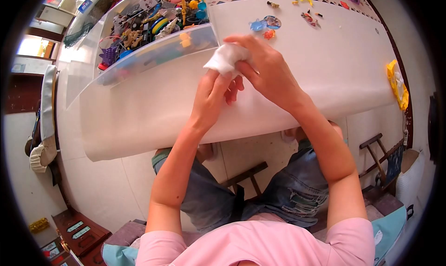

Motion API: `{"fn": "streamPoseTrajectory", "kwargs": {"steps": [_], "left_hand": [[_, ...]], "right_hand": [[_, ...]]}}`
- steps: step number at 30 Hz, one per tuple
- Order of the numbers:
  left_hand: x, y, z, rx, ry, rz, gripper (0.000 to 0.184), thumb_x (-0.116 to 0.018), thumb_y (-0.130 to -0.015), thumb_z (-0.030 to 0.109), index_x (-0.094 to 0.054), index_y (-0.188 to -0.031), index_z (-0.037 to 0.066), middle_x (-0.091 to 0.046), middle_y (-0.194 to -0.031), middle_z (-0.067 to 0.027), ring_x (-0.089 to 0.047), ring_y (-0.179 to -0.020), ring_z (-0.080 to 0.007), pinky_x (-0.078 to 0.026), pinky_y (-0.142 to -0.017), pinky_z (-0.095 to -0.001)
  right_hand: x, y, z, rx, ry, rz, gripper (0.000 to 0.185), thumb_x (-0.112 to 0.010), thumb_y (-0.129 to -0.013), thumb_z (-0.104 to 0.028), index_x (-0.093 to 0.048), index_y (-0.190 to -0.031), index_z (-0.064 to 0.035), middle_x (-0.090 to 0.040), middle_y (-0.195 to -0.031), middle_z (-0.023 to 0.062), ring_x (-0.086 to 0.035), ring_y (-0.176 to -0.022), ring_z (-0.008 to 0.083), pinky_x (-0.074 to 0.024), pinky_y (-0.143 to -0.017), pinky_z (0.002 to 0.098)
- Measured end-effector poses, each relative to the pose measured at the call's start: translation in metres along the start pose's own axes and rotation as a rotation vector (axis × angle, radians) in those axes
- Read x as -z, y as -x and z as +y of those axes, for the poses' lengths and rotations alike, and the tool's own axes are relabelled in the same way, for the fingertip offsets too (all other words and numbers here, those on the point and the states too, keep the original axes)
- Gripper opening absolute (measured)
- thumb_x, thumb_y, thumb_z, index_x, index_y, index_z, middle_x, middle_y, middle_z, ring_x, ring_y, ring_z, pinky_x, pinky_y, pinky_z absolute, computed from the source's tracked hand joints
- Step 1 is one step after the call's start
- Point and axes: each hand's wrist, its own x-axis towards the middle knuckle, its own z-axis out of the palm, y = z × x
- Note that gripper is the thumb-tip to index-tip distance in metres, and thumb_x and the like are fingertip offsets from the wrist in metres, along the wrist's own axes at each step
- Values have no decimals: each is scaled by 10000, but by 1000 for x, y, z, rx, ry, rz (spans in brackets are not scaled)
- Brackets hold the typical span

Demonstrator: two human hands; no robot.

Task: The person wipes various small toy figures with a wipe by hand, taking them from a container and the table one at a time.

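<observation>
Your left hand [207,96] and right hand [274,75] together grip a white cloth [224,58]; the bin [160,53] holds many toys [132,38], several small pieces [273,22] lie outside.

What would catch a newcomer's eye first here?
Probably the clear plastic bin crammed with colourful small toys, at the table's far left. Next, near the middle, a crumpled white wad held between the left hand and right hand. A bright yellow packet stands out at the right edge.
</observation>
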Motion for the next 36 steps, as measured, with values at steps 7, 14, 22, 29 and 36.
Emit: {"fn": "streamPoseTrajectory", "kwargs": {"steps": [7, 14, 22, 29, 36], "left_hand": [[2, -1, -8, -55, -94, -58, 231, -411, -910, 210, -526, -874, 13, -558, -696, -14, -460, -546, -70, -376, -502, -213], [3, -1, -3, -72, -219, 35, 202, -519, -886, 169, -546, -984, -5, -589, -742, -35, -526, -631, -69, -416, -525, -207], [4, -4, -8, -124, 25, 6, 351, -571, -867, 215, -496, -1138, 6, -593, -846, -43, -544, -682, -81, -446, -595, -207], [0, -5, 1, -171, 203, 35, 453, -605, -847, 305, -474, -1162, 7, -614, -919, -91, -564, -741, -122, -460, -649, -248], [4, -5, -1, -266, 57, 80, 389, -664, -794, 128, -524, -1137, 10, -618, -1005, -85, -587, -841, -119, -491, -724, -243]], "right_hand": [[3, 4, 11, 151, 364, -61, 199, -591, -682, 5, -586, -873, -50, -593, -793, 107, -577, -789, 271, -485, -666, 350], [3, 0, 6, 162, 61, -26, 232, -582, -686, 49, -566, -887, -64, -587, -770, 91, -578, -712, 260, -484, -614, 339], [3, 0, 12, 201, -4, -17, 274, -590, -711, 66, -586, -942, -82, -573, -745, 79, -579, -646, 229, -479, -586, 306], [15, -5, 14, -249, -428, 269, 128, -520, -826, 3, -598, -917, -41, -598, -799, 38, -547, -716, 55, -462, -629, 210], [10, 1, 8, -162, -304, -76, 173, -634, -768, -77, -565, -910, -6, -599, -844, 57, -580, -725, 125, -478, -631, 242]]}}
